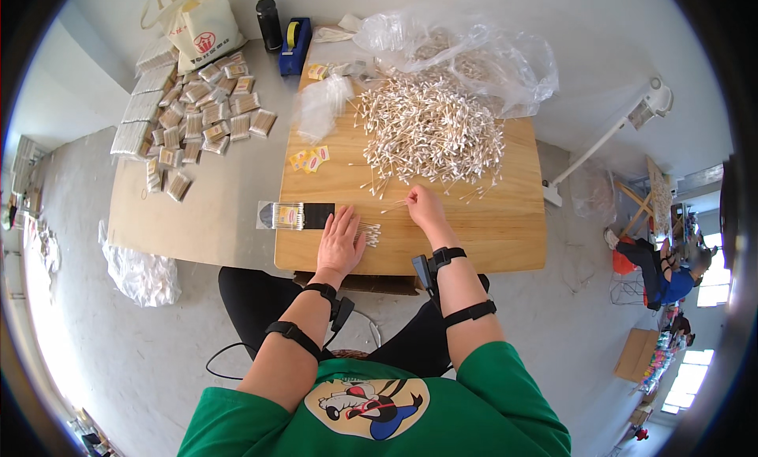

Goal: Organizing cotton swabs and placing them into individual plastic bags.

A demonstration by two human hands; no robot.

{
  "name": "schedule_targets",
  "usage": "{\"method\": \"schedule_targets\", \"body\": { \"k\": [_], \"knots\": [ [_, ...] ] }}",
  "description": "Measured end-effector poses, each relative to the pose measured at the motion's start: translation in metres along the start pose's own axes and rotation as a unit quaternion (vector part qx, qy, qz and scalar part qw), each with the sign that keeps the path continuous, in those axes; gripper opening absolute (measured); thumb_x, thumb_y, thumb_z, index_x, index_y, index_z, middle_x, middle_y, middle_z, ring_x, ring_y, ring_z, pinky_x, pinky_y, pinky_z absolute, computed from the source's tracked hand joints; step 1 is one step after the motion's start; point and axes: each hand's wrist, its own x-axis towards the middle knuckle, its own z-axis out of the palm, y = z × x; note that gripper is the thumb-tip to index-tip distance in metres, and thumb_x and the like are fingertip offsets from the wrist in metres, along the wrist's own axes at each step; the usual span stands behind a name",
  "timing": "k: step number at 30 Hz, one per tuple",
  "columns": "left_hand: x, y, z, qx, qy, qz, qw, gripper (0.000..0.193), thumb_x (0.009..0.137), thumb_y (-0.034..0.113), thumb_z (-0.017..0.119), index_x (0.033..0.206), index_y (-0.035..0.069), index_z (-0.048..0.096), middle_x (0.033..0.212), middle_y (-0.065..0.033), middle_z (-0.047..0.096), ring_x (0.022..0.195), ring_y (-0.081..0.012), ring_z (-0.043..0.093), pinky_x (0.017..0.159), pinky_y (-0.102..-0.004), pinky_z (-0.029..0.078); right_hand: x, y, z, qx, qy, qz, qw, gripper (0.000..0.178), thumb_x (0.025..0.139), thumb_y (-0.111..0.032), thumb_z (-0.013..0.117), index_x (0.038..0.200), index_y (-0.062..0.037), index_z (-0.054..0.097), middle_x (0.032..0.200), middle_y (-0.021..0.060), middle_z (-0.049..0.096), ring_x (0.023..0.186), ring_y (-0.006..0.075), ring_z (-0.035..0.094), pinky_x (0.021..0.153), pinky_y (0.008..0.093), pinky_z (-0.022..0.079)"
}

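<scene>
My left hand lies flat with its fingers stretched out. It rests over the right end of a black strip and a small bunch of cotton swabs, whose white tips poke out on its right. Left of the strip is a clear bag of cotton swabs with a yellow card in it. My right hand is closed, pinching a cotton swab or two that point left; the exact number cannot be made out. Just beyond it spreads a large heap of loose cotton swabs.
Clear plastic sheeting partly covers the heap. Small plastic bags and yellow cards lie on the wooden board. Filled swab packs, a cloth bag, a black bottle and a blue tape dispenser stand farther left.
</scene>
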Motion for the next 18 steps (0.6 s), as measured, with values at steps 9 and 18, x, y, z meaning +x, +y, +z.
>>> {"method": "schedule_targets", "body": {
  "k": [9,18],
  "knots": [
    [-0.002,-0.005,0.003,0.005,0.008,0.004,1.000,0.044,0.090,0.026,0.058,0.127,0.002,0.056,0.142,-0.0151,0.047,0.138,-0.0288,0.038,0.116,-0.0451,0.027,-0.016,-0.016,-0.005,0.005,0.036,0.001,0.999,0.012,0.086,-0.016,0.065,0.091,-0.0063,0.060,0.094,0.0140,0.067,0.088,0.0352,0.064,0.074,0.0439,0.051],
    [0.000,-0.001,0.001,0.009,-0.001,-0.004,1.000,0.052,0.091,0.027,0.058,0.137,0.006,0.048,0.145,-0.0156,0.044,0.138,-0.0291,0.038,0.116,-0.0455,0.027,-0.012,-0.032,0.035,-0.069,0.041,-0.064,0.995,0.013,0.088,-0.017,0.063,0.091,-0.0044,0.061,0.095,0.0166,0.065,0.089,0.0371,0.064,0.075,0.0461,0.051]
  ]
}}
